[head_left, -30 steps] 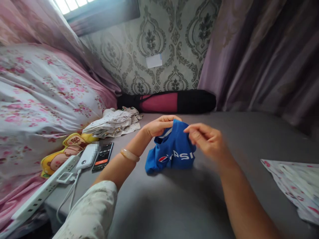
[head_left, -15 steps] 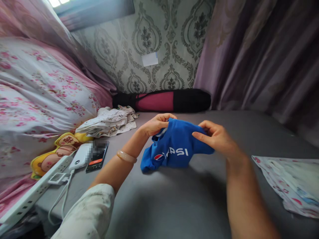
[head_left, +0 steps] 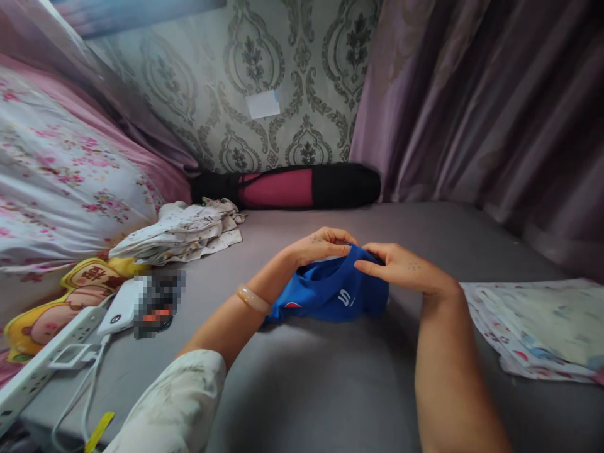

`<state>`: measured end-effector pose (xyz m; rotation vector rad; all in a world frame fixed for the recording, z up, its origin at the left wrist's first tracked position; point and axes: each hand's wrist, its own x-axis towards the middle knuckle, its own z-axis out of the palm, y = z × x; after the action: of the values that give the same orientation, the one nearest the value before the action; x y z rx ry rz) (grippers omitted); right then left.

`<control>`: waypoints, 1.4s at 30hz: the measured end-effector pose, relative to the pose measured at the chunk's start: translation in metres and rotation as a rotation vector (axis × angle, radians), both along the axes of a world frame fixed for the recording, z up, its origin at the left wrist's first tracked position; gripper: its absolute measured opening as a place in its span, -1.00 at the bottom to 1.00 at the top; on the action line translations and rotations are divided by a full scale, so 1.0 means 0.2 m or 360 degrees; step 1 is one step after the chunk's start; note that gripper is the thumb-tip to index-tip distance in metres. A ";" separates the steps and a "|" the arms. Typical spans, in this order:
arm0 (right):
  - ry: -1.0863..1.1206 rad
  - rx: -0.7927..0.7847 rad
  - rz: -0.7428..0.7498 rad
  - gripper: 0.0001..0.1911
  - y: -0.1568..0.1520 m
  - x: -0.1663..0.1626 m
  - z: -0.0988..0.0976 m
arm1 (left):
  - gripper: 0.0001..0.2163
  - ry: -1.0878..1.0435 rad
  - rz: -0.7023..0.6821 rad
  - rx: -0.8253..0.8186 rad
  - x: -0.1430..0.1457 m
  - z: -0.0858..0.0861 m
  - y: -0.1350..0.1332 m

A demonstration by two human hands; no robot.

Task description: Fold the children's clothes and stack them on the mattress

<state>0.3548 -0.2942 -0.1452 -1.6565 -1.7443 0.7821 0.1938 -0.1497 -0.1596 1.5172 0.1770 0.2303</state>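
A small blue garment [head_left: 330, 294] with white lettering and a red-white-blue logo lies bunched on the grey bed surface [head_left: 306, 390] in front of me. My left hand [head_left: 317, 244] pinches its upper edge on the left, with a pale bangle on that wrist. My right hand [head_left: 401, 267] grips the same upper edge on the right, fingers closed on the cloth. The two hands nearly meet above the garment.
A white patterned cloth heap [head_left: 182, 230] lies to the left, with a floral quilt [head_left: 56, 170] behind it. A power bank [head_left: 121, 307], a phone and a white power strip [head_left: 33, 371] sit at the left. A black-and-pink roll [head_left: 287, 187] lies along the wall. Folded printed cloths [head_left: 533, 327] sit at the right.
My hands have come together and lowered, folding the blue garment so most of its lettering is hidden. The view has shifted to the right.
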 end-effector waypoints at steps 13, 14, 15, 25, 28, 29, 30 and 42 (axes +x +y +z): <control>0.0482 0.0029 -0.0216 -0.57 0.01 -0.02 -0.01 | -0.40 0.0489 0.0483 0.0234 -0.24 -0.17 0.16; 0.0503 0.0025 -0.0234 -0.56 0.00 -0.01 -0.01 | -0.38 0.0523 0.0562 0.0232 -0.28 -0.20 0.18; 0.0518 0.0014 -0.0249 -0.56 0.00 -0.01 -0.01 | -0.36 0.0550 0.0626 0.0222 -0.32 -0.24 0.20; 0.0751 -0.0210 -0.0446 -0.56 0.02 0.10 -0.12 | -0.50 0.0454 0.0699 0.0096 -0.54 -0.30 0.11; 0.0749 -0.0268 -0.0487 -0.55 0.03 0.13 -0.17 | -0.51 0.0332 0.0682 0.0023 -0.54 -0.29 0.09; 0.0758 -0.0282 -0.0504 -0.55 0.03 0.14 -0.18 | -0.52 0.0298 0.0666 -0.0001 -0.54 -0.29 0.09; 0.0775 -0.0292 -0.0517 -0.56 0.03 0.15 -0.20 | -0.52 0.0271 0.0657 -0.0010 -0.54 -0.29 0.09; 0.0925 -0.0352 -0.0533 -0.57 0.06 0.20 -0.33 | -0.57 0.0180 0.0815 0.0300 -0.50 -0.26 0.09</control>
<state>0.3957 -0.2826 -0.2108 -1.5880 -0.9816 1.1768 0.0942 -0.1311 -0.2122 1.6525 0.6517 0.5812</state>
